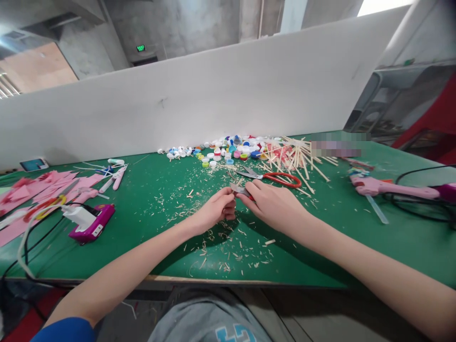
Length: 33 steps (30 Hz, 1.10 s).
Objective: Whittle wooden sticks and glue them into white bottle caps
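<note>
At the lower middle of the frame, pale shavings (228, 261) litter the green table (302, 266) beneath the hands. Just above, at centre, the left hand (219, 209) is clenched at the blade's tip, seemingly to steady the work; whatever it pinches is too small to make out. The right hand (274, 204) grasps the metal-bladed tool (239, 189), angled inward so its tip meets the left fingertips. Beyond lie red-handled scissors (261, 176), within easy reach, then bottle caps (217, 154) beside fanned sticks (304, 159), before the white partition (213, 104).
</note>
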Tool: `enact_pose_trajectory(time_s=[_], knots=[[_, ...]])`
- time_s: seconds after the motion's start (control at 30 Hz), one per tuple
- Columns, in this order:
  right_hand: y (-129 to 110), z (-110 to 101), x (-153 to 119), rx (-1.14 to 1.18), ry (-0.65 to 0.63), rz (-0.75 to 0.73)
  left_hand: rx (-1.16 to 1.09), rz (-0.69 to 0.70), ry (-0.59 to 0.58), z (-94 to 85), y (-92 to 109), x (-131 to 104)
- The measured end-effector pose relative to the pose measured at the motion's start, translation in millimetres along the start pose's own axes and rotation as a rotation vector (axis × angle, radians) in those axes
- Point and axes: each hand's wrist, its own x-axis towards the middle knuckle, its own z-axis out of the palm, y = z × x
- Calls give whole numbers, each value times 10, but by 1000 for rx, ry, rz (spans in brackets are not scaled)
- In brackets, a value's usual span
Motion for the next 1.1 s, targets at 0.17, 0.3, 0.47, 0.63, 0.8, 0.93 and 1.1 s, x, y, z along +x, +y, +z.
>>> enact_pose_trajectory(time_s=[0.17, 0.3, 0.47, 0.63, 0.8, 0.93, 1.1], knots=[[-36, -6, -14, -9, 31, -3, 94, 63, 45, -13, -55, -2], [-39, 28, -14, -8, 98, -54, 198, 106, 99, -66, -110, 6], [-49, 40, -37, -52, 105, -82, 298, 127, 128, -121, -145, 13], [-98, 21, -54, -119, 15, -60, 379, 146, 176, -120, -143, 3], [-159, 17, -68, -140, 1, -16, 432, 170, 210, -107, -150, 2], [-200, 39, -82, -133, -13, 38, 456, 175, 222, -103, -165, 8], [-230, 63, -89, -121, -37, 87, 482, 171, 238, -69, -168, 7]])
